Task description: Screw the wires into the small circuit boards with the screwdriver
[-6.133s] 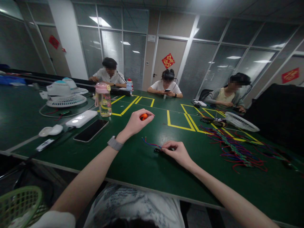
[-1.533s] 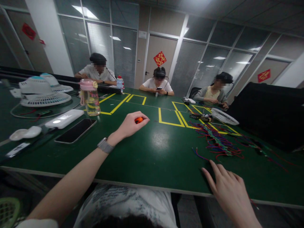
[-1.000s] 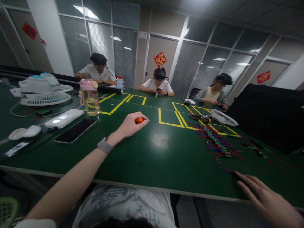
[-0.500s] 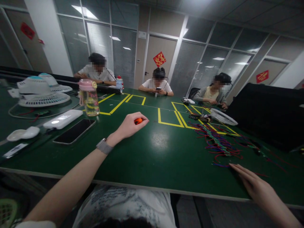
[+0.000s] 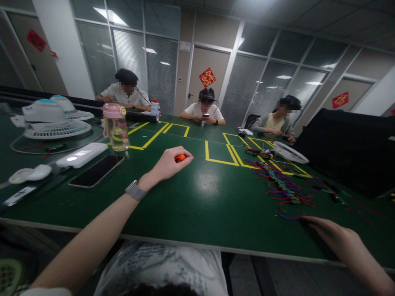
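My left hand [image 5: 174,161] rests on the middle of the green table, fingers curled closed around a small orange and black object [image 5: 180,158]. Most of that object is hidden in the grip, so its kind does not show. On the right, my right hand [image 5: 336,235] is low over the table near the front edge, fingers stretched out and palm turned inward. Its fingertips are at a loose piece with red and blue wires [image 5: 288,216], partly covered by the hand. Beyond it lies a row of small green circuit boards with red and blue wires [image 5: 280,181].
A phone [image 5: 97,170], a white power bank [image 5: 82,155], a pink-lidded bottle [image 5: 115,127] and white fans [image 5: 57,123] occupy the left side. Yellow tape [image 5: 222,161] marks rectangles. A fan part [image 5: 290,152] and a black screen [image 5: 336,152] stand right. Three people sit opposite.
My right hand has turned and shifted slightly to the right, its fingers now arching over the wired piece. My left hand has stayed in place with the orange object.
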A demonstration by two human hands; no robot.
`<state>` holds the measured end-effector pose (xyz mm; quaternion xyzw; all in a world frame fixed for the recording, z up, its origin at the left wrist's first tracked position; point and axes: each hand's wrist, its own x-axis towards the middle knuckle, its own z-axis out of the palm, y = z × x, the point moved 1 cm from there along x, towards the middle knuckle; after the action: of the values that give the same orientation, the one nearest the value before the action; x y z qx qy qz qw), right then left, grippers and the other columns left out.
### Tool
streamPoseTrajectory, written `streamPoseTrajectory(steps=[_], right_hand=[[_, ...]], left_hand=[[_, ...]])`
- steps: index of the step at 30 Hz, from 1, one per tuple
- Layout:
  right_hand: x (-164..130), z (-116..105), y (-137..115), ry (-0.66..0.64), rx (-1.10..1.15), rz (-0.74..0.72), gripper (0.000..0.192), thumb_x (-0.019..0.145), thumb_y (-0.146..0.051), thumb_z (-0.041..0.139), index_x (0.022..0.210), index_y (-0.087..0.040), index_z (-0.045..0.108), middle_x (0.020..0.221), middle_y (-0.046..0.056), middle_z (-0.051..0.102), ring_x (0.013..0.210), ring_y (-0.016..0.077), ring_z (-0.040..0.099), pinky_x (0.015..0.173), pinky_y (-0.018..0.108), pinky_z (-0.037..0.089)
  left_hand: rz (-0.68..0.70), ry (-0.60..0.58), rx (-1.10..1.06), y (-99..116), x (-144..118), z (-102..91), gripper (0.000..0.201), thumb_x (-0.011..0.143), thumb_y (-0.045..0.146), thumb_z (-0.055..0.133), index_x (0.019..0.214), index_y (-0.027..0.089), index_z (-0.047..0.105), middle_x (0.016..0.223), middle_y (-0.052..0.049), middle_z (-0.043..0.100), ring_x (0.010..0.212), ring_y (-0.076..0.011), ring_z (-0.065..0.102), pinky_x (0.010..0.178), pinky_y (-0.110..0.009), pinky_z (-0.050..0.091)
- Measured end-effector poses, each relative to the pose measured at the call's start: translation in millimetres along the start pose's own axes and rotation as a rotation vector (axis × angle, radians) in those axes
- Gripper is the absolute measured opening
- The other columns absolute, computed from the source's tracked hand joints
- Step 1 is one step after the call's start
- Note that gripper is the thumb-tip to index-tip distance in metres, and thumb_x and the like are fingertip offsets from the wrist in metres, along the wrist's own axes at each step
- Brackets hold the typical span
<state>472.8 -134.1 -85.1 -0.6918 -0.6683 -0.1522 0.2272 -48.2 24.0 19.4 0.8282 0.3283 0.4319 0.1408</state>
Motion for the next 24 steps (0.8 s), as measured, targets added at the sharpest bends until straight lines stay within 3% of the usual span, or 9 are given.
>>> streamPoseTrajectory(steps=[3,9,14,20,24], right_hand=[[4,-4,-1,-0.116,0.178,0.053,0.025,0.074,-0.035,0.060,0.086,-0.024,0.078,0.087,0.005,0.077,0.076,0.0253,0.074,0.064,0.025,0.060],[6,-3,5,-0.074,0.257,0.006,0.032,0.069,-0.045,0.060,0.085,-0.025,0.079,0.089,0.003,0.077,0.078,0.0274,0.074,0.068,0.030,0.062],[9,-6,2,-0.086,0.269,-0.020,0.032,0.069,-0.044,0.061,0.086,-0.025,0.079,0.090,0.004,0.077,0.079,0.0245,0.074,0.068,0.026,0.061],[-3,-5,7,-0.023,0.280,0.003,0.036,0.069,-0.050,0.061,0.089,-0.026,0.078,0.093,0.004,0.076,0.084,0.0257,0.073,0.074,0.030,0.061],[-8,-6,8,0.026,0.194,0.008,0.035,0.069,-0.054,0.057,0.082,-0.029,0.079,0.088,0.004,0.076,0.078,0.0257,0.074,0.063,0.031,0.062]], left_hand=[[-0.001,0.004,-0.001,1,0,0.1,0.023,0.086,0.035,0.056,0.086,0.017,0.071,0.087,-0.005,0.067,0.079,-0.0160,0.061,0.076,-0.030,0.047],[0.008,0.008,-0.004,3,1,1.0,0.022,0.086,0.033,0.057,0.085,0.016,0.071,0.087,-0.004,0.067,0.079,-0.0157,0.061,0.077,-0.030,0.046],[0.011,0.011,-0.006,2,0,0.4,0.022,0.086,0.033,0.057,0.085,0.016,0.071,0.086,-0.004,0.067,0.078,-0.0154,0.061,0.076,-0.029,0.046],[-0.004,-0.006,-0.008,1,0,-0.2,0.023,0.087,0.034,0.057,0.088,0.016,0.071,0.088,-0.004,0.066,0.080,-0.0151,0.060,0.076,-0.030,0.046],[-0.003,-0.011,-0.008,1,0,0.2,0.022,0.087,0.033,0.057,0.088,0.016,0.071,0.088,-0.004,0.066,0.079,-0.0151,0.060,0.076,-0.030,0.046]])
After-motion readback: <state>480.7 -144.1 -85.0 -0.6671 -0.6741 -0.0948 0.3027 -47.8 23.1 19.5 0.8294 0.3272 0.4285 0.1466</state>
